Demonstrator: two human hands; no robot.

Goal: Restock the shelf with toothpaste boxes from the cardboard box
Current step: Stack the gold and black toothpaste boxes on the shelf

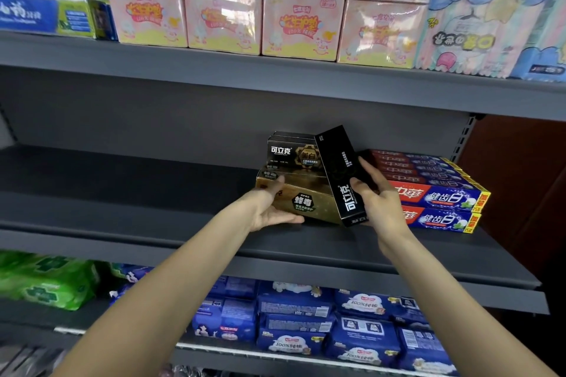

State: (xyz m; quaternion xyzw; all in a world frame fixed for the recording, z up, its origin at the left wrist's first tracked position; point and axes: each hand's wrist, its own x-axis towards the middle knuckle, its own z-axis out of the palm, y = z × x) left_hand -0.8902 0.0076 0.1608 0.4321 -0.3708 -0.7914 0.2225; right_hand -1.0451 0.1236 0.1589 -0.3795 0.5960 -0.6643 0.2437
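Observation:
On the grey middle shelf (128,202) a gold toothpaste box (309,202) lies flat, with black toothpaste boxes (292,154) stacked on top of it. My left hand (269,208) grips the gold box at its left end, thumb under the front edge. My right hand (375,194) holds a long black toothpaste box (340,168) tilted on end, leaning against the stack's right side. Red and blue toothpaste boxes (435,190) lie stacked to the right. The cardboard box is out of view.
Pink wrapped packs (223,18) and blue boxes (43,0) fill the upper shelf. Blue packs (294,321) and green packs (46,281) sit on the lower shelf. The middle shelf's left half holds nothing. A brown panel (520,180) borders the right side.

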